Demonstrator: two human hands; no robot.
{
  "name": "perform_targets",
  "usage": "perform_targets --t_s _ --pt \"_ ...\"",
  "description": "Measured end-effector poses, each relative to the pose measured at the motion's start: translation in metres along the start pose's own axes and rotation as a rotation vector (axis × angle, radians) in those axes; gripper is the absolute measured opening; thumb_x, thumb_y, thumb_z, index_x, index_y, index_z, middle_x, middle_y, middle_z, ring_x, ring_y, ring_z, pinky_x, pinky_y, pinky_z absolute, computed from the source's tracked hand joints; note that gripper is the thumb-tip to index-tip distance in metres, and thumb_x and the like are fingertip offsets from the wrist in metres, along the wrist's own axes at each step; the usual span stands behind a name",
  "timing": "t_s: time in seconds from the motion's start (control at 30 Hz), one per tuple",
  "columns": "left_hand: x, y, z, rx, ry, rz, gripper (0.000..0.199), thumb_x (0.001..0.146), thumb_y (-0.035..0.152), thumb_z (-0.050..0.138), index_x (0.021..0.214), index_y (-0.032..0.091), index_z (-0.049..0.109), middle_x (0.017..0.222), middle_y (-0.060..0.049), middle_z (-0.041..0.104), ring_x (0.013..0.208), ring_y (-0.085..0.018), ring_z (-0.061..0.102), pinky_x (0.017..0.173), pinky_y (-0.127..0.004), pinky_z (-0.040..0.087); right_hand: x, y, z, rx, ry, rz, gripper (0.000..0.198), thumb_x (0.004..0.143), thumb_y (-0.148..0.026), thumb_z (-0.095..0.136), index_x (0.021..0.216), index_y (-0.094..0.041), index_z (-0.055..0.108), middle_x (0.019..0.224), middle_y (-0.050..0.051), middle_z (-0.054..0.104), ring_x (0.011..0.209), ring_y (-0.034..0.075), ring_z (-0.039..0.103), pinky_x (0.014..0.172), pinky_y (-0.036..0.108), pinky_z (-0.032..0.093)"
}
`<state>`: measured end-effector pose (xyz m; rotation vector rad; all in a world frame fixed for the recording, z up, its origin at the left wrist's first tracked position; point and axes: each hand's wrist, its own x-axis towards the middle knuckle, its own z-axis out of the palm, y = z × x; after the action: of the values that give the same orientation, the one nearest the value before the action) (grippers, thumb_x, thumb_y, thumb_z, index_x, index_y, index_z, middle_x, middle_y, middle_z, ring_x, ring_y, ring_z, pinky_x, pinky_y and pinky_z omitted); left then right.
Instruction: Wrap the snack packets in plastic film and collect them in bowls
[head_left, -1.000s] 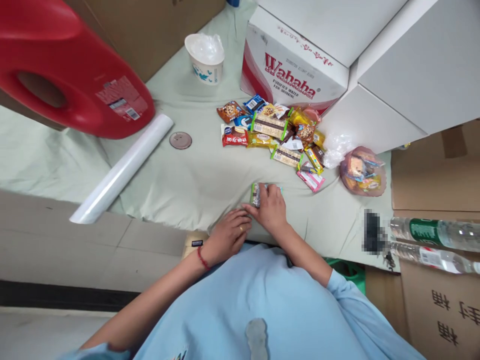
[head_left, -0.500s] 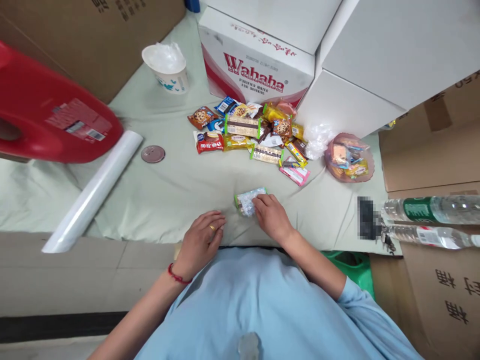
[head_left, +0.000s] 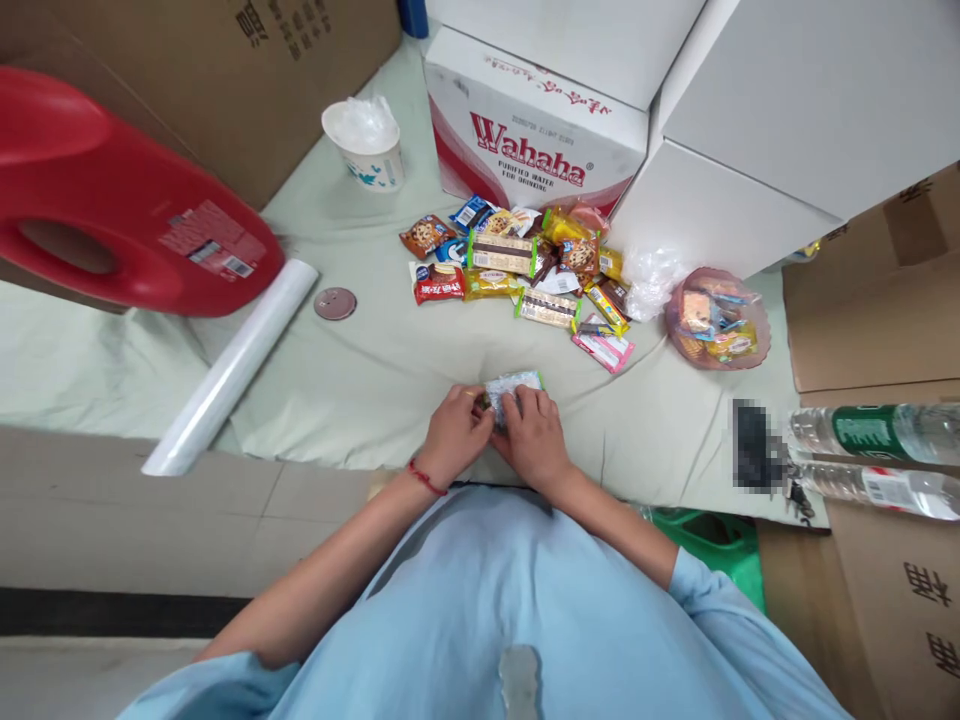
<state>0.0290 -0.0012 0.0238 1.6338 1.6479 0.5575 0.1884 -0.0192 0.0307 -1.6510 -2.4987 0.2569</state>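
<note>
Close to the table's front edge lies a silvery, clear-looking snack packet [head_left: 517, 384] with green ends. My left hand [head_left: 456, 432], a red cord on its wrist, pinches the packet's left end with curled fingers. Bent over the packet's near side are the fingers of my right hand [head_left: 535, 436], gripping it; they hide its lower right part. Beyond both hands spreads a loose pile of wrapped snacks [head_left: 501, 253], including brown, blue, red and yellow packs. A pink-edged packet [head_left: 602, 346] is the nearest of these on the right.
A pink translucent bowl [head_left: 759, 335] of snacks stands right of the pile, beside a crumpled clear bag [head_left: 651, 280]. Water bottles [head_left: 866, 432] lie far right. Leftward are a white roll [head_left: 232, 365], a round lid [head_left: 335, 303], a red jug [head_left: 150, 200] and a paper cup [head_left: 371, 160].
My left hand has moved right and forward from the bare cloth to the packet's left end. My right hand now reaches further over the packet. The view has shifted slightly left.
</note>
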Motion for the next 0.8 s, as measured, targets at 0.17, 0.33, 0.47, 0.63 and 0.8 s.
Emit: perform_targets --t_s 0.17,0.33,0.47,0.63,0.8 --pt "-0.006 -0.008 -0.006 -0.169 -0.013 0.066 0.034 0.084 0.025 0.057 0.116 0.018 0.070 0.104 -0.008 0.067 0.091 -0.022 0.067 0.091 -0.041 0.057 0.012 -0.003 0.002 -0.069 -0.014 0.020 0.036 0.097 -0.039 0.065 0.126 -0.018 0.063 0.124 0.017 0.060 0.109 0.033 0.048 0.089 0.046 0.045" --pt "-0.011 -0.018 -0.012 -0.420 0.071 0.023 0.023 0.089 0.032 0.058 0.105 0.021 0.070 0.103 -0.006 0.067 0.093 -0.020 0.067 0.086 -0.037 0.058 0.014 0.009 -0.007 -0.054 0.001 -0.080 0.029 0.099 -0.029 0.061 0.126 -0.020 0.064 0.127 0.015 0.062 0.112 0.032 0.048 0.092 0.044 0.046" --pt "-0.012 -0.019 -0.014 -0.518 0.112 0.037 0.034 0.087 0.037 0.065 0.118 0.022 0.068 0.123 -0.009 0.063 0.112 -0.023 0.065 0.097 -0.040 0.056 0.013 0.018 -0.023 0.169 0.130 -0.080 0.027 0.105 -0.023 0.047 0.121 -0.020 0.068 0.121 0.015 0.066 0.107 0.028 0.053 0.094 0.042 0.047" --pt "-0.011 -0.004 -0.015 -0.780 -0.096 0.019 0.079 0.078 0.050 0.080 0.146 0.023 0.051 0.146 -0.014 0.057 0.134 -0.030 0.058 0.110 -0.047 0.049 0.011 0.023 -0.042 0.922 0.118 0.100 0.034 0.107 -0.045 0.046 0.106 -0.021 0.070 0.096 0.005 0.069 0.091 0.019 0.062 0.085 0.032 0.051" --pt "-0.008 0.018 -0.009 -0.943 -0.258 -0.104 0.058 0.081 0.059 0.075 0.117 0.014 0.068 0.114 -0.011 0.075 0.102 -0.027 0.071 0.092 -0.040 0.057 0.000 0.025 -0.034 1.430 -0.042 0.365 0.045 0.097 -0.065 0.054 0.112 -0.024 0.066 0.099 0.002 0.070 0.088 0.018 0.065 0.079 0.030 0.055"
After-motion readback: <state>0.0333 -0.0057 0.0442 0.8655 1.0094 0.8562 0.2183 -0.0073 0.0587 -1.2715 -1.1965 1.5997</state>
